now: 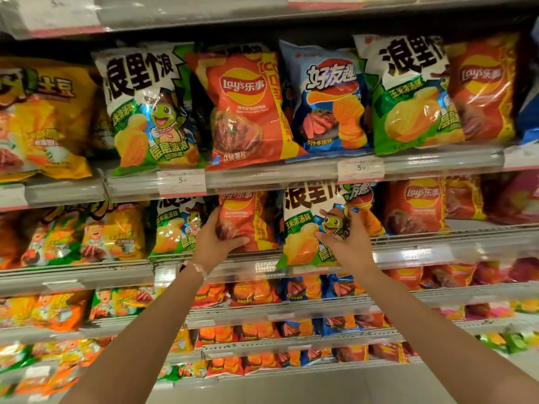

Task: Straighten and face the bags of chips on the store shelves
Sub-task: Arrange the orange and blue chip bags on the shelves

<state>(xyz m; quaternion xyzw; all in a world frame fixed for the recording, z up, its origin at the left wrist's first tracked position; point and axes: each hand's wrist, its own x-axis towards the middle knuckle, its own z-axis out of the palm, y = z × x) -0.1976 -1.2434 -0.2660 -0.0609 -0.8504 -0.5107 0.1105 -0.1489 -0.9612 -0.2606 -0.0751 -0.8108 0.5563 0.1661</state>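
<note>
Forearms come first, nearest the camera: your two bare arms reach up and forward from the bottom of the view toward the second shelf down. A pale beaded bracelet point(194, 268) sits on your left wrist.

Your left hand point(217, 239) holds the lower left part of a glossy red-orange Lay's chip bag point(256, 220) on that shelf, with the thumb laid across the bag's front and the fingers curled round its left edge. The bag stands roughly upright, its top hidden behind the clear plastic shelf rail point(262, 176) above.

Your right hand point(345, 242) grips a white and green chip bag with a cartoon turtle in a hat point(306, 228), just beside the red one. The thumb presses on the front and the fingers wrap round the right edge. This bag tilts a little, and its bottom corner hangs out over the front lip of the wire shelf point(408, 252).

Left of the red bag stands another green turtle bag point(175, 228), and right of your hands a second red Lay's bag point(414, 208) faces forward.

Farther up, on the shelf above, a large red Lay's bag point(245, 109) leans to the left between a white and green turtle bag point(145, 109) and a blue ridged-chip bag point(329, 97). White price tags point(182, 182) are clipped to that rail. Below your arms, lower shelves hold smaller, blurred bags.
</note>
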